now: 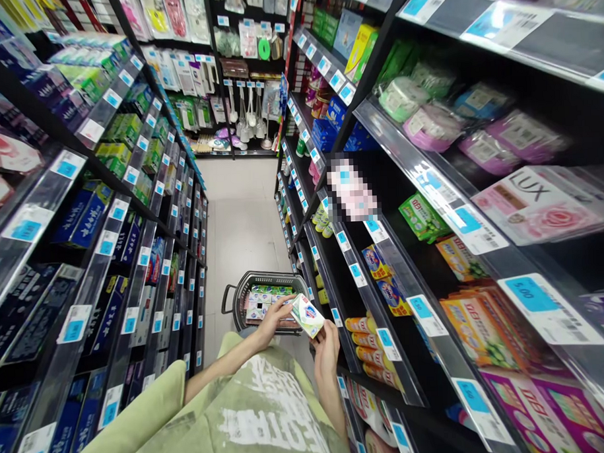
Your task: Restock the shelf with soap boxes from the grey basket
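Between my two hands is a white and pale-green soap box (308, 315) with a blue shield-shaped mark on its face. My left hand (274, 318) grips its upper left end, fingers closed on the edge. At the lower right corner, my right hand (326, 346) pinches the same box. Just beyond and below them, a dark grey shopping basket (239, 291) holds several similar green and white boxes (265, 295) in rows, with some pink packs underneath. Its near right part is hidden by my hands and the box.
Shelves of toothpaste boxes (83, 214) line the left. On the right, shelves carry soap packs (476, 326), orange bottles (370, 356) and a LUX pack (539, 202). The tiled floor (239, 215) runs between them to a back rack with hanging ladles (251, 119).
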`<control>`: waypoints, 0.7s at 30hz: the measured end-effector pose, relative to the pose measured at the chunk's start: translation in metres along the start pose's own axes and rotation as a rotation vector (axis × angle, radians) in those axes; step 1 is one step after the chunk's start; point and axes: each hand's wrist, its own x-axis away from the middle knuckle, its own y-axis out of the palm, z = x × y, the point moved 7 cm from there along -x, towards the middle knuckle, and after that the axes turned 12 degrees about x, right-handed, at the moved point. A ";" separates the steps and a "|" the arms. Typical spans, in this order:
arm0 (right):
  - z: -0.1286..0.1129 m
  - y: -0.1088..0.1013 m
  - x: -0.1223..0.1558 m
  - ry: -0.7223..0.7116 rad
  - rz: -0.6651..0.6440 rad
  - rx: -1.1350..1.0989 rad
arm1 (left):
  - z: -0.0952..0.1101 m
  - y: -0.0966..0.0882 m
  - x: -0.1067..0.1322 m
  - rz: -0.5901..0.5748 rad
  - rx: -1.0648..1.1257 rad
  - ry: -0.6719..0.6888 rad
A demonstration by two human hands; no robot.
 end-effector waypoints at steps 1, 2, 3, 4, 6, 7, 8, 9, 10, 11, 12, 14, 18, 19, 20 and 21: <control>0.000 0.001 0.000 0.001 -0.013 0.003 | 0.000 -0.001 0.000 0.008 -0.003 0.002; 0.001 0.001 0.000 0.002 -0.023 0.005 | 0.001 -0.001 0.001 0.015 -0.009 0.007; 0.001 0.001 0.000 0.004 -0.030 0.006 | 0.002 -0.002 0.001 0.021 -0.020 0.015; 0.002 0.001 0.001 0.008 -0.032 0.010 | 0.003 -0.002 0.002 0.023 -0.034 0.025; 0.002 0.000 0.000 0.011 -0.028 0.026 | 0.005 0.000 0.003 0.005 -0.068 0.043; 0.002 0.000 0.000 0.011 -0.028 0.038 | 0.006 0.002 0.003 -0.017 -0.084 0.051; 0.001 0.000 0.000 0.012 -0.031 0.050 | 0.006 0.003 0.003 -0.047 -0.099 0.060; 0.002 0.000 -0.001 0.015 -0.040 0.059 | 0.006 0.005 0.003 -0.079 -0.113 0.071; 0.002 0.000 -0.001 0.019 -0.057 0.061 | 0.005 0.007 0.003 -0.108 -0.128 0.089; 0.003 0.002 -0.001 0.024 -0.086 0.053 | 0.006 0.008 0.004 -0.134 -0.151 0.116; 0.004 0.005 0.000 0.026 -0.130 0.038 | 0.007 0.010 0.005 -0.158 -0.185 0.145; 0.005 0.013 0.003 -0.003 -0.218 -0.007 | 0.009 0.014 0.008 -0.193 -0.294 0.196; 0.005 0.022 0.010 -0.111 -0.206 -0.060 | 0.019 0.031 0.019 -0.284 -0.551 0.272; 0.005 0.022 0.011 -0.120 -0.180 -0.071 | 0.022 0.037 0.023 -0.318 -0.605 0.304; 0.004 0.023 0.012 -0.117 -0.169 -0.086 | 0.025 0.042 0.026 -0.352 -0.650 0.339; 0.003 0.024 0.013 -0.101 -0.172 -0.109 | 0.028 0.047 0.028 -0.385 -0.684 0.373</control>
